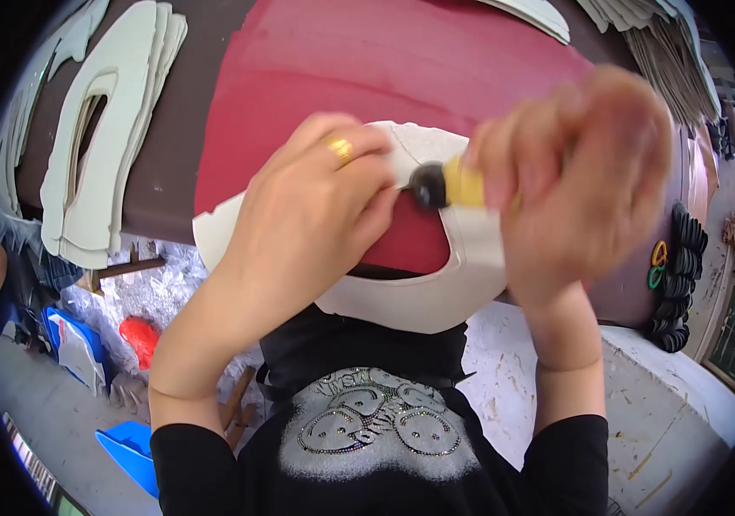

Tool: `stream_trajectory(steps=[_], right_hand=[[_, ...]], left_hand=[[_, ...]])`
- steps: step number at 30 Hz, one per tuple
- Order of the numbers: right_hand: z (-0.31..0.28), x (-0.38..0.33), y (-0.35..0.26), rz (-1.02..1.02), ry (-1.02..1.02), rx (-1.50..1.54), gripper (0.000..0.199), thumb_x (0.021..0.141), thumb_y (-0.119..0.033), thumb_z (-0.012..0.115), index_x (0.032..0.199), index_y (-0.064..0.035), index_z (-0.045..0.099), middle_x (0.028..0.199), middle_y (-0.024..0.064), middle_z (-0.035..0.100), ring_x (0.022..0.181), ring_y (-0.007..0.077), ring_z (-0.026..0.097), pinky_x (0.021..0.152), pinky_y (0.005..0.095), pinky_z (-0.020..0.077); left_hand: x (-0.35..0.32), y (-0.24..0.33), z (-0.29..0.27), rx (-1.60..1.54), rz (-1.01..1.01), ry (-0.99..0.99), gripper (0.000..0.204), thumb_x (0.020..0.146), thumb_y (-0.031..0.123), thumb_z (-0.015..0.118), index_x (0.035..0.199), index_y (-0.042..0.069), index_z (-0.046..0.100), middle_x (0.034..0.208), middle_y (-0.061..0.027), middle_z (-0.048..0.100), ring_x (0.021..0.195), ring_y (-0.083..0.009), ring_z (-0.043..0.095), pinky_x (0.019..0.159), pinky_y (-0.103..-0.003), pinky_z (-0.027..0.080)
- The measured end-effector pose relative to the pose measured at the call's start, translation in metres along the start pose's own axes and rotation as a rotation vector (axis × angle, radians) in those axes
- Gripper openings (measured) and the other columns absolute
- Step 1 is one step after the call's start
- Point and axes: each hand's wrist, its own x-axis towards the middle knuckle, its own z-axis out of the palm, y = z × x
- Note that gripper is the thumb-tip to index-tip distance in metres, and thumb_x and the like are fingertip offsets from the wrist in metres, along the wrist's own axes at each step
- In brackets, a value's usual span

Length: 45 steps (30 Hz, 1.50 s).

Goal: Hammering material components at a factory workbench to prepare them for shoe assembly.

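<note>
A white cut piece [402,305], shaped like a shoe upper with an open middle, lies on the red sheet near my body. My left hand [303,193], with a gold ring on one finger, is closed, its bent fingertips and thumb gripping the piece at the inner edge of the opening. In my right hand [587,181], smeared by motion, is a small hammer [429,185] with a round black head and a yellow handle. The head is over the piece's inner edge, just right of my left fingertips; whether it touches cannot be told.
A stack of white cut pieces [110,129] lies on the brown table at left. More pieces [664,60] are piled at the far right. Black looped parts [681,284] hang by the right edge. Below left are clear plastic wrapping, a red bag [138,340] and a blue dustpan [131,451].
</note>
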Motion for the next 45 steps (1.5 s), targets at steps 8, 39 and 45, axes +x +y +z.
stream_trajectory(steps=[8, 39, 45], right_hand=[[0.028, 0.007, 0.005, 0.002, 0.168, 0.010, 0.026, 0.105, -0.027, 0.033, 0.088, -0.0121, 0.046, 0.054, -0.0024, 0.038, 0.041, 0.0090, 0.035, 0.047, 0.0253, 0.0339], [-0.005, 0.006, 0.007, -0.052, -0.080, 0.053, 0.022, 0.105, -0.025, 0.033, 0.099, -0.0115, 0.050, 0.057, -0.0025, 0.036, 0.048, 0.0089, 0.041, 0.051, 0.0283, 0.0413], [-0.008, 0.000, -0.003, -0.114, -0.082, -0.061, 0.023, 0.105, -0.026, 0.032, 0.099, -0.0126, 0.049, 0.056, -0.0030, 0.035, 0.045, 0.0083, 0.039, 0.050, 0.0273, 0.0413]], left_hand=[[-0.027, -0.001, -0.012, 0.128, -0.080, 0.046, 0.011, 0.068, -0.001, 0.067, 0.075, 0.004, 0.061, 0.101, -0.0047, 0.064, 0.093, -0.0220, 0.060, 0.074, -0.031, 0.050], [-0.027, 0.001, 0.003, 0.185, -0.065, 0.151, 0.011, 0.067, -0.002, 0.065, 0.076, 0.001, 0.059, 0.102, -0.0096, 0.061, 0.096, -0.0264, 0.059, 0.083, -0.035, 0.049], [-0.022, 0.006, -0.007, 0.152, -0.082, 0.070, 0.013, 0.067, -0.001, 0.066, 0.077, 0.002, 0.059, 0.103, -0.0095, 0.061, 0.095, -0.0268, 0.058, 0.084, -0.037, 0.049]])
